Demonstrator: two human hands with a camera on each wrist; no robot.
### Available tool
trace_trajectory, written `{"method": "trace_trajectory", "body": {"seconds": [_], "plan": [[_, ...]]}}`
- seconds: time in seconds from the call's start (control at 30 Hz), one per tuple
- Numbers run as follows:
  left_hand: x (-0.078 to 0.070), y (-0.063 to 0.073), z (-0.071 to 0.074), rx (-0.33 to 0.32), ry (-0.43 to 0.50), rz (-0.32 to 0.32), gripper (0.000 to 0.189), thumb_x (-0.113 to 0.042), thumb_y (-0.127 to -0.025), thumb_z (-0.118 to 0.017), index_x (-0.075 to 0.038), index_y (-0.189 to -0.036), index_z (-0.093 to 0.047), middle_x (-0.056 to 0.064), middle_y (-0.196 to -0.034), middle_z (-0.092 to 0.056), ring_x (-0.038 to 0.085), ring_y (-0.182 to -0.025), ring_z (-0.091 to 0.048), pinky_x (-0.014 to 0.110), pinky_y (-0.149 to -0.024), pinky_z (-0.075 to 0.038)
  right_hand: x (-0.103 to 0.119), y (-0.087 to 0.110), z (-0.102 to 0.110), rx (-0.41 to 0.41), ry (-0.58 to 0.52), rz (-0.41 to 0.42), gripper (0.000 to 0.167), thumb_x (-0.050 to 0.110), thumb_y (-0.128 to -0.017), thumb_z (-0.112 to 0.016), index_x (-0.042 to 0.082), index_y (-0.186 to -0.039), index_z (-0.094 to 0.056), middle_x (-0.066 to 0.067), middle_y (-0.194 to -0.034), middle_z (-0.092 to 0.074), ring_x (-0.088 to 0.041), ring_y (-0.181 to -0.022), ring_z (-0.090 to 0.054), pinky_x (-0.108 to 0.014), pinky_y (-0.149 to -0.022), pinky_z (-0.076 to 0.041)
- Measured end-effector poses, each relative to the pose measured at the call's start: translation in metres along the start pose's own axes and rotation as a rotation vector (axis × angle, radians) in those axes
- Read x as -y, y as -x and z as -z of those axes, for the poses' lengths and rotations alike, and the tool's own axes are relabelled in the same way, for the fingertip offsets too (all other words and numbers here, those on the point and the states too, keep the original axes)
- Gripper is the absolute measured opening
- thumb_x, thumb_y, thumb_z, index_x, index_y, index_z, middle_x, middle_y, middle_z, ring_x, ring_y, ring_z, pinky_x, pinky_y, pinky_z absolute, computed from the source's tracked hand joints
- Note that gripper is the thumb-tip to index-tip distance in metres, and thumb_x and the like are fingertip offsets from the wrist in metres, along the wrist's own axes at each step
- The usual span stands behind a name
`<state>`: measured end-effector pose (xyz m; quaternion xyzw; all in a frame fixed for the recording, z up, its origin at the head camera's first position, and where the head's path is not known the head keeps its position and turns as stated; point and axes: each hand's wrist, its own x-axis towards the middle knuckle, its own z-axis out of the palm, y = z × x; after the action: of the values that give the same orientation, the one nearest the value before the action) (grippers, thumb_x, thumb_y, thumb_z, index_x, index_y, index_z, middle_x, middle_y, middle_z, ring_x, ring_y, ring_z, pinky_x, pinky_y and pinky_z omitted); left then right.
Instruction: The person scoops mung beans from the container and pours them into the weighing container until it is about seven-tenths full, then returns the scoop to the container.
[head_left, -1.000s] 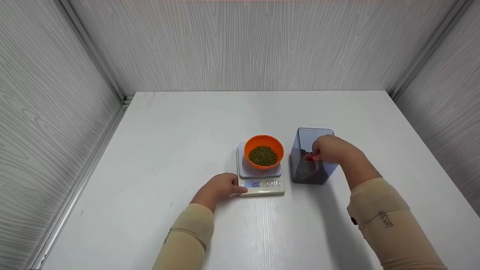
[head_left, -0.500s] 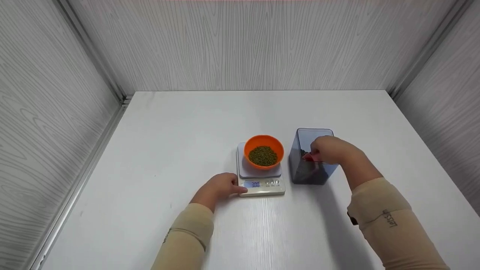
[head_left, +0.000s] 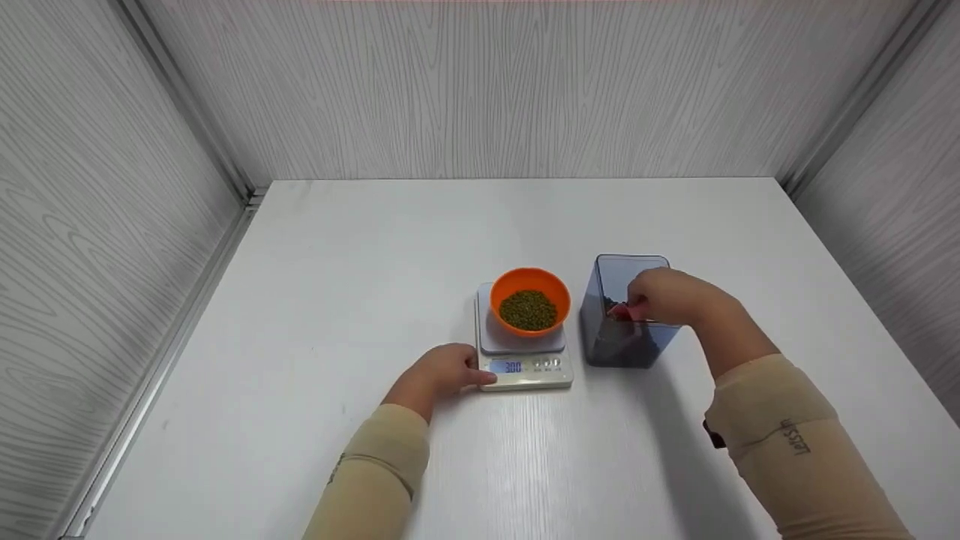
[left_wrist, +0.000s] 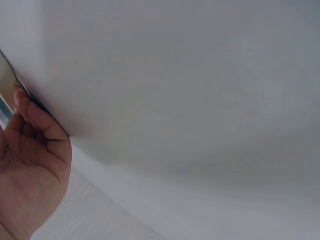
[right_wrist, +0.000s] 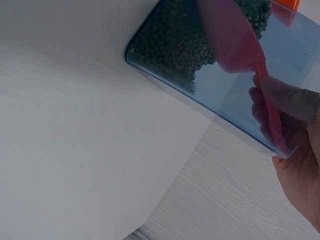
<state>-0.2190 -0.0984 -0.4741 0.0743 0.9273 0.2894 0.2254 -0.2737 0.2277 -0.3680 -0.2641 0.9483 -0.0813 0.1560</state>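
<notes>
In the head view my left hand (head_left: 441, 373) holds the front left corner of a white digital kitchen scale (head_left: 526, 381), thumb on top and fingers along the side. An orange bowl (head_left: 499, 313) with small green beans (head_left: 528, 310) sits on the scale, whose display is lit. My right hand (head_left: 670, 295) reaches into a clear bluish rectangular container (head_left: 619, 268) to the right of the scale. It grips a red scoop (right_wrist: 230, 37) by its handle. Through the container wall, the right wrist view shows the scoop's bowl by more green beans (right_wrist: 172, 45).
A white tabletop (head_left: 360, 255) lies under everything. Grey wood-grain panels (head_left: 480, 90) stand at the back and both sides. The container stands close beside the scale with a narrow gap between them.
My right hand and the scoop shift only slightly inside the container. My left hand keeps its place on the scale, and the bowl stays on it.
</notes>
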Motion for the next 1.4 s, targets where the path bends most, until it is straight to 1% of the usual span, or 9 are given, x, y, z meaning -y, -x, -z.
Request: {"method": "trace_trajectory", "body": {"seconds": [0.13, 0.3, 0.37, 0.5, 0.6, 0.7, 1.03, 1.2, 1.4], "plan": [[0.000, 0.000, 0.000, 0.006, -0.001, 0.014, 0.035, -0.047, -0.077, -0.068, -0.015, -0.074, -0.054, -0.001, -0.070, -0.048, 0.017, -0.072, -0.046, 0.030, -0.064, -0.034, -0.003, 0.002, 0.001, -0.020, -0.013, 0.013, 0.009, 0.002, -0.083, -0.059, 0.004, -0.082, -0.067, -0.003, -0.075, -0.060, -0.019, -0.070, -0.052, -0.038, -0.068, -0.047], [0.000, 0.000, 0.000, 0.012, 0.004, 0.029, 0.034, -0.047, -0.077, -0.068, -0.015, -0.076, -0.055, 0.000, -0.072, -0.049, 0.018, -0.073, -0.047, 0.031, -0.065, -0.035, -0.006, 0.006, 0.003, -0.063, -0.035, 0.019, 0.007, 0.004, -0.081, -0.064, 0.005, -0.084, -0.070, -0.003, -0.079, -0.060, -0.018, -0.074, -0.052, -0.037, -0.070, -0.047], [0.001, -0.001, 0.000, 0.012, 0.003, 0.025, 0.035, -0.047, -0.077, -0.067, -0.015, -0.076, -0.054, 0.000, -0.072, -0.049, 0.018, -0.073, -0.047, 0.031, -0.065, -0.035, -0.007, 0.008, 0.003, -0.080, -0.039, 0.021, 0.007, 0.004, -0.080, -0.066, 0.005, -0.085, -0.071, -0.002, -0.080, -0.058, -0.018, -0.075, -0.051, -0.035, -0.069, -0.046], [0.001, -0.002, 0.000, 0.007, 0.000, 0.017, 0.035, -0.047, -0.077, -0.068, -0.015, -0.074, -0.054, -0.001, -0.070, -0.047, 0.017, -0.072, -0.046, 0.030, -0.063, -0.034, -0.007, 0.013, 0.006, -0.127, -0.039, 0.060, 0.008, 0.004, -0.079, -0.068, 0.004, -0.086, -0.072, -0.003, -0.079, -0.055, -0.018, -0.075, -0.051, -0.033, -0.067, -0.045], [0.001, -0.001, 0.001, 0.005, 0.000, 0.016, 0.036, -0.046, -0.077, -0.068, -0.014, -0.073, -0.053, -0.001, -0.068, -0.046, 0.017, -0.070, -0.045, 0.029, -0.062, -0.033, -0.008, 0.017, 0.007, -0.172, -0.051, 0.089, 0.007, 0.002, -0.078, -0.068, 0.004, -0.084, -0.071, -0.003, -0.078, -0.056, -0.018, -0.075, -0.051, -0.034, -0.067, -0.045], [0.001, -0.001, 0.001, 0.005, -0.012, 0.011, 0.036, -0.046, -0.077, -0.068, -0.014, -0.072, -0.052, -0.002, -0.067, -0.045, 0.017, -0.069, -0.044, 0.029, -0.062, -0.033, -0.010, 0.020, 0.007, -0.206, -0.063, 0.100, 0.008, 0.002, -0.078, -0.068, 0.004, -0.085, -0.071, -0.003, -0.079, -0.056, -0.018, -0.075, -0.052, -0.034, -0.067, -0.046], [0.000, -0.001, 0.000, 0.009, -0.014, 0.013, 0.036, -0.047, -0.077, -0.067, -0.015, -0.073, -0.052, -0.001, -0.068, -0.046, 0.017, -0.070, -0.045, 0.030, -0.063, -0.034, -0.022, 0.029, 0.002, -0.251, -0.172, 0.047, 0.013, 0.003, -0.080, -0.067, 0.007, -0.091, -0.071, -0.003, -0.087, -0.058, -0.017, -0.081, -0.051, -0.032, -0.069, -0.046], [0.000, -0.001, 0.001, 0.016, -0.015, 0.016, 0.035, -0.047, -0.078, -0.067, -0.015, -0.075, -0.053, -0.001, -0.070, -0.047, 0.017, -0.072, -0.046, 0.030, -0.064, -0.034, -0.025, 0.032, 0.002, -0.256, -0.192, 0.037, 0.014, 0.004, -0.080, -0.067, 0.007, -0.093, -0.071, -0.003, -0.089, -0.057, -0.018, -0.083, -0.050, -0.033, -0.070, -0.046], [0.000, -0.001, 0.000, 0.016, -0.011, 0.021, 0.036, -0.047, -0.077, -0.067, -0.015, -0.075, -0.053, 0.000, -0.071, -0.048, 0.018, -0.073, -0.047, 0.030, -0.065, -0.035, -0.032, 0.037, 0.001, -0.270, -0.251, -0.009, 0.014, 0.009, -0.082, -0.068, 0.010, -0.095, -0.071, -0.004, -0.092, -0.054, -0.018, -0.086, -0.047, -0.030, -0.070, -0.045]]}}
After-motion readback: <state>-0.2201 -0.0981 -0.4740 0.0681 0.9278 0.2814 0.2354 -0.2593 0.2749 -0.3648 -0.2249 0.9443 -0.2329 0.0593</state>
